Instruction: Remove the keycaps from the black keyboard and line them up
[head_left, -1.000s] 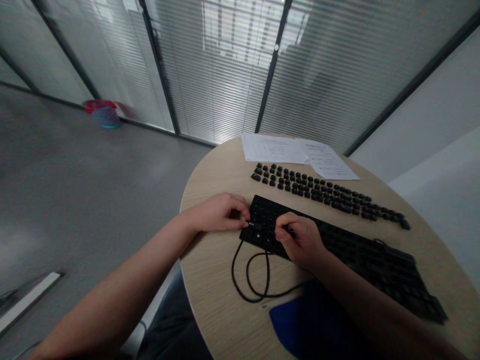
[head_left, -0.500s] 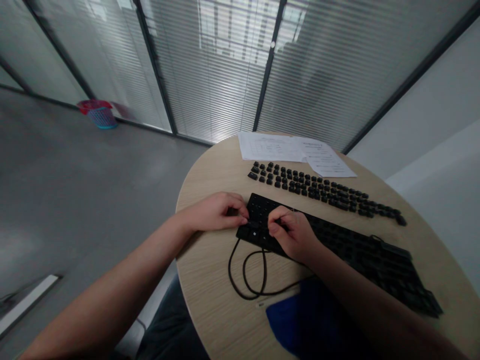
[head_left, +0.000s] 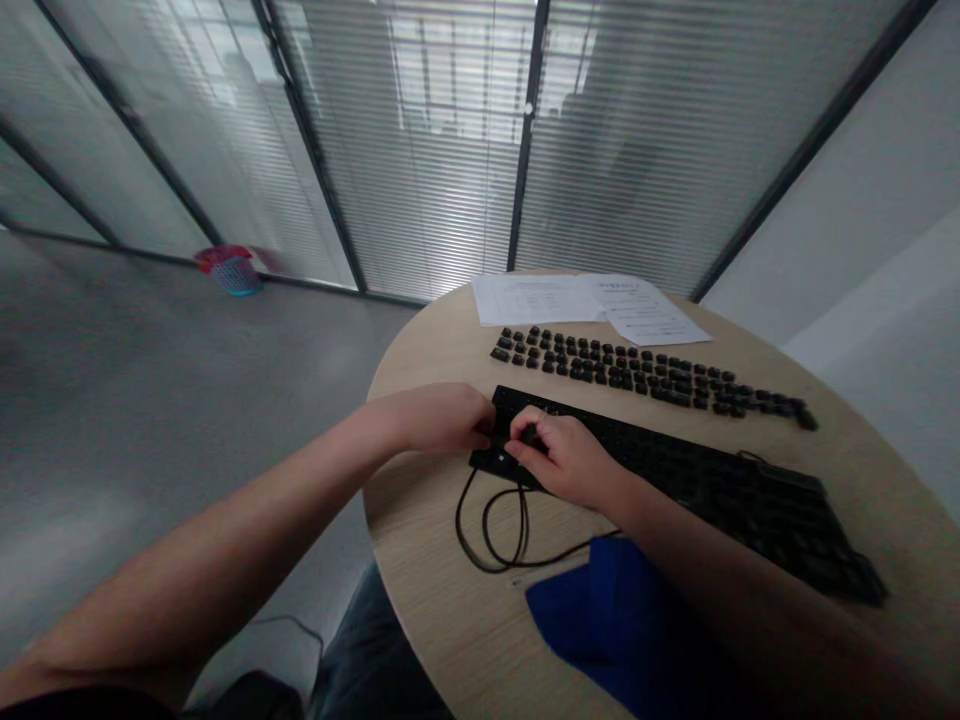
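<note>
A black keyboard (head_left: pixel 660 455) lies slantwise on the round wooden table (head_left: pixel 420 550), with many of its keycaps off at the left part. At its left end my left hand (head_left: pixel 454 418) is closed, fingertips down at the keyboard; what they grip, if anything, is hidden. Close beside it, my right hand (head_left: pixel 562 450) is curled over the keyboard with thumb and forefinger nearly meeting. Whatever might be between those fingertips is too small and dark to make out. Loose black keycaps (head_left: pixel 615 378) lie in rows behind the keyboard.
Printed sheets of paper (head_left: pixel 536 300) rest at the table's far side. A looped black cable (head_left: pixel 480 566) and a blue cloth (head_left: pixel 577 610) lie in front of the keyboard. On the floor by the glass wall stands a red and blue basket (head_left: pixel 234 272).
My right hand has moved left, nearer to my left hand. My left hand has turned, with its fingers now pointing down over the keyboard's left end. The view has shifted slightly.
</note>
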